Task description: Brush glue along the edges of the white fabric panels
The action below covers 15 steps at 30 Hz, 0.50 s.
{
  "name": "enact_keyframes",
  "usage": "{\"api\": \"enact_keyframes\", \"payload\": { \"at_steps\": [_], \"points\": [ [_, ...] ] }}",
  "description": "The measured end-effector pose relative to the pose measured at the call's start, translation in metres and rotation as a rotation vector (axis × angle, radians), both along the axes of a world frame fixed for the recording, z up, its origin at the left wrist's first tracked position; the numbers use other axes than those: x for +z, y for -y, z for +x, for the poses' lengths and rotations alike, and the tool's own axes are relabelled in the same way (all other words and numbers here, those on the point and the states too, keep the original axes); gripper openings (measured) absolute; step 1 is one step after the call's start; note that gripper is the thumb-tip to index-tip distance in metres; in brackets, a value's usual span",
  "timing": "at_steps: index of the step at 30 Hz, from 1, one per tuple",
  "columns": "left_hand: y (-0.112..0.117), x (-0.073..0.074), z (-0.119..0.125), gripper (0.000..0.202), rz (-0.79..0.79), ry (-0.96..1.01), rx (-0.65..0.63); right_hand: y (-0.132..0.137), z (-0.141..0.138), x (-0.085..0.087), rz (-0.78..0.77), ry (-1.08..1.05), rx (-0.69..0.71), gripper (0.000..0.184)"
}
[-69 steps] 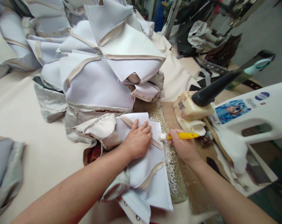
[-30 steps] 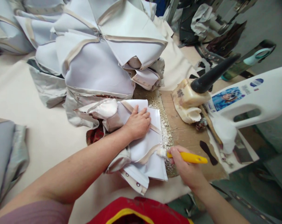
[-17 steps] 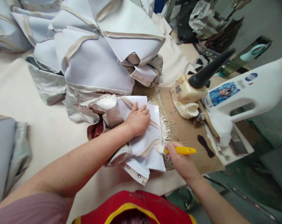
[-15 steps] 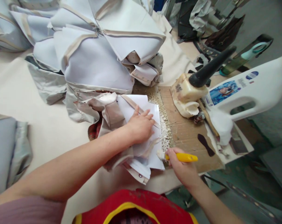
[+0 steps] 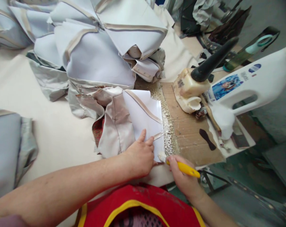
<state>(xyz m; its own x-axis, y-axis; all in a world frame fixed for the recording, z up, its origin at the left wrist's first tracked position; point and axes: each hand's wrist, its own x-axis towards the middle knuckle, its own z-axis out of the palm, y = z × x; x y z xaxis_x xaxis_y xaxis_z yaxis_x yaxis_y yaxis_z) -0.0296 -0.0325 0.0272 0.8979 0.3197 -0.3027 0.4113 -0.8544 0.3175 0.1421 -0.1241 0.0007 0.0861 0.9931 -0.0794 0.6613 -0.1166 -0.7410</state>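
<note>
My left hand (image 5: 139, 156) lies with fingers spread on a white-backed sewn piece (image 5: 140, 108) that has beige tape strips and a satiny grey fabric part (image 5: 117, 123) at its left. In my right hand (image 5: 184, 176) is a brush (image 5: 189, 169) with a yellow handle. Its whitish bristles touch or hover over the piece's near right corner; I cannot tell which. Under the piece's right edge, a crusty band of dried white-yellow glue (image 5: 168, 132) runs along a cardboard sheet (image 5: 190, 138).
A pile of similar white sewn pieces (image 5: 98, 60) stands at the back left, another piece (image 5: 6, 148) at far left. Right of the cardboard are a cut-open plastic container (image 5: 192, 90) with a black cone, a large white jug (image 5: 251, 82) and a green bottle (image 5: 249, 52).
My left hand has moved toward me, down the piece, which now lies flatter and more squared. The brush stays near the same corner, its handle tilted more toward me.
</note>
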Motion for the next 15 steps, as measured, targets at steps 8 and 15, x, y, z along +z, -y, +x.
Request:
{"api": "enact_keyframes", "payload": {
  "at_steps": [8, 15],
  "points": [
    [0.004, -0.002, -0.003, 0.031, 0.036, 0.028, -0.002, 0.034, 0.004, 0.013, -0.081, -0.018, 0.03, 0.036],
    [0.003, -0.002, -0.002, 0.031, 0.047, 0.024, 0.012, 0.029, 0.017, 0.026, 0.076, -0.001, -0.08, 0.023]
  ]
}}
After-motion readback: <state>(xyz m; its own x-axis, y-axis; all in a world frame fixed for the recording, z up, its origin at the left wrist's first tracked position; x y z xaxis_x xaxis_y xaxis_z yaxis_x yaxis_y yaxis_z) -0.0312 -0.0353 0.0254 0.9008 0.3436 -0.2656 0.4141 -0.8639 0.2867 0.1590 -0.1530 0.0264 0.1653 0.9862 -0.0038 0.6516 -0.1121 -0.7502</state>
